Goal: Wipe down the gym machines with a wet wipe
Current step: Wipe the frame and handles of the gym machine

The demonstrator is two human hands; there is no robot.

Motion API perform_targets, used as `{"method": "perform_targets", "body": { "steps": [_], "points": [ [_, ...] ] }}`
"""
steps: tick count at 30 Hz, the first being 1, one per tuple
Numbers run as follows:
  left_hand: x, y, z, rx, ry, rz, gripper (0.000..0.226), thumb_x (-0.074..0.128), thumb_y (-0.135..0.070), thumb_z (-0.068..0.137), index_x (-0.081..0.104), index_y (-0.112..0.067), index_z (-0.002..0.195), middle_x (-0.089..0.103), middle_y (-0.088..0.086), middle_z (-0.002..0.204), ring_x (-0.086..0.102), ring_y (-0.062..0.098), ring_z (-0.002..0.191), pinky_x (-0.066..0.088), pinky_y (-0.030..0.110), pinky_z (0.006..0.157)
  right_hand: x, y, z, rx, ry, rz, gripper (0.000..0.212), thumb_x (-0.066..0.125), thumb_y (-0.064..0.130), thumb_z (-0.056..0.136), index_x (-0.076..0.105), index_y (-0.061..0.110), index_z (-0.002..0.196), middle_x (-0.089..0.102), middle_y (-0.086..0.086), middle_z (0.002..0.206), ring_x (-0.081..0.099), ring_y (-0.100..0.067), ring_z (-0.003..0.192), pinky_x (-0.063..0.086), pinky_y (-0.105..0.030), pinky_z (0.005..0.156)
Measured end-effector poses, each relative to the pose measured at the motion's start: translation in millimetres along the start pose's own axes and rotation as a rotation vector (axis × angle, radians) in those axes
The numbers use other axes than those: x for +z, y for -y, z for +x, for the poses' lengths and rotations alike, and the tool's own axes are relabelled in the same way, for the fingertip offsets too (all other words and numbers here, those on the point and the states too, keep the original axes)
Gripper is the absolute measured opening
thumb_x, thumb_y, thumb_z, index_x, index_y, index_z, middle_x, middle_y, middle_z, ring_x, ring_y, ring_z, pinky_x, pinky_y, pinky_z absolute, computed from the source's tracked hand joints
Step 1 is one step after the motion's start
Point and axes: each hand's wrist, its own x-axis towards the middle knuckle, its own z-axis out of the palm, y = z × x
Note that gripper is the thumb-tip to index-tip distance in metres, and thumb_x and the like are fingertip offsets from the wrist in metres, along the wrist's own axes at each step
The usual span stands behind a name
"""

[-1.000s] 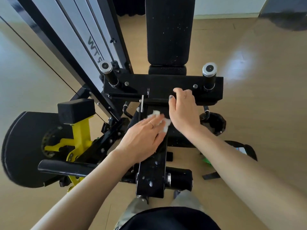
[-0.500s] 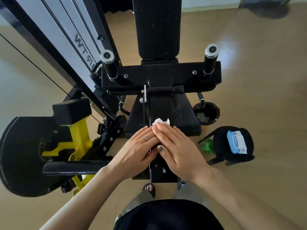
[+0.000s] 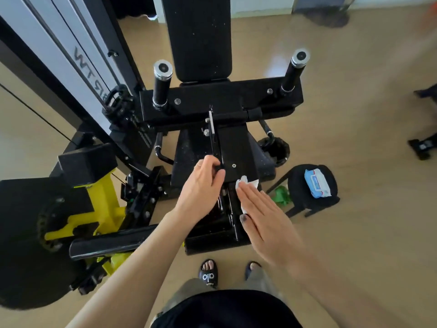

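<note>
Head view, person standing at the near end of the gym machine point(image 3: 236, 147), looking down on it. Landmark for all positions: the machine's central black beam point(image 3: 233, 157), whose long axis ran from the person's feet away toward the upright back pad point(image 3: 198, 36).

Wet wipe point(image 3: 247, 184): crumpled white, lying on the near part of the beam, right of its centre line. Right hand point(image 3: 262, 216) lay flat on it, fingers straight and together, pressing it down; only the far edge and a small bit on the thumb side showed. Visible part looked stretched roughly along the beam; true outline cannot be told under the palm.

Left hand point(image 3: 203, 188): left of the beam's centre line, fingers curled round a thin black lever or rod point(image 3: 216, 147) that ran along the beam.

Risks, judged:
- flat palm gives no grip, so the wipe could bunch up or slip off the beam's right edge on a fast stroke
- bolt heads and the bracket edges on the beam could snag or tear the wipe
- fingers of the left hand sat near a moving part; a pinch is possible if the rod shifts

Pack of wipes point(image 3: 316, 183) lay on a black stool point(image 3: 331, 202), right of the beam
</note>
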Motion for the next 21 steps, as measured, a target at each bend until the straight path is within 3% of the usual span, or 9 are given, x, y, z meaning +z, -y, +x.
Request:
{"method": "perform_targets", "body": {
  "steps": [5, 8, 13, 15, 19, 21],
  "points": [
    [-3.9, -1.0, 14.7, -0.034, 0.178, -0.023, 0.023, 0.045, -0.032, 0.106, 0.056, -0.014, 0.097, 0.053, 0.003, 0.099, 0.051, 0.018, 0.093, 0.047, 0.031, 0.081, 0.5, -8.9, -0.8, -0.053, -0.004, -0.146, 0.06, 0.025, 0.035, 0.109, 0.007, 0.019, 0.164, 0.0, 0.007, 0.171, -0.003, -0.006, 0.156, 0.012, -0.035, 0.128],
    [-3.2, -3.8, 11.7, 0.02, 0.188, -0.016, 0.025, 0.041, -0.021, 0.109, 0.052, -0.009, 0.091, 0.046, -0.005, 0.085, 0.044, 0.022, 0.095, 0.043, 0.033, 0.083, 8.1, -4.5, -25.8, -0.126, 0.028, -0.171, 0.057, 0.025, 0.036, 0.11, 0.014, 0.017, 0.163, 0.004, 0.005, 0.171, -0.001, -0.01, 0.157, 0.016, -0.039, 0.127],
    [-2.1, -9.6, 12.1, -0.042, 0.19, -0.058, 0.026, 0.04, -0.022, 0.11, 0.051, -0.012, 0.088, 0.041, -0.005, 0.082, 0.038, 0.008, 0.088, 0.035, 0.013, 0.074, 0.6, -11.1, -7.5, -0.127, 0.011, -0.236, 0.059, 0.017, 0.041, 0.11, 0.013, 0.015, 0.163, 0.004, 0.001, 0.171, -0.002, -0.011, 0.157, 0.02, -0.042, 0.127],
    [-0.1, -10.0, 10.7, -0.059, 0.173, -0.054, 0.027, 0.04, -0.021, 0.11, 0.052, -0.008, 0.089, 0.04, -0.005, 0.081, 0.039, 0.013, 0.09, 0.035, 0.008, 0.076, 3.3, -4.7, -9.6, -0.12, 0.022, -0.228, 0.06, 0.015, 0.042, 0.11, 0.011, 0.015, 0.163, 0.002, 0.0, 0.171, -0.005, -0.012, 0.157, 0.018, -0.042, 0.127],
    [4.2, -8.8, 8.7, -0.127, 0.152, -0.09, 0.028, 0.04, -0.027, 0.109, 0.054, -0.007, 0.095, 0.041, -0.002, 0.089, 0.041, 0.008, 0.087, 0.034, 0.002, 0.074, 9.0, -15.1, -47.6, -0.231, 0.069, -0.212, 0.057, 0.021, 0.037, 0.11, 0.017, 0.015, 0.162, 0.007, 0.001, 0.171, 0.001, -0.012, 0.158, 0.022, -0.043, 0.126],
    [4.8, -9.0, 8.4, -0.157, 0.152, -0.109, 0.029, 0.04, -0.03, 0.109, 0.054, -0.01, 0.094, 0.041, -0.002, 0.092, 0.041, 0.006, 0.085, 0.033, 0.0, 0.071, 4.3, -27.6, -40.8, -0.194, 0.034, -0.239, 0.057, 0.017, 0.038, 0.11, 0.016, 0.015, 0.163, 0.007, 0.001, 0.171, 0.002, -0.012, 0.158, 0.021, -0.044, 0.126]
  ]
}}
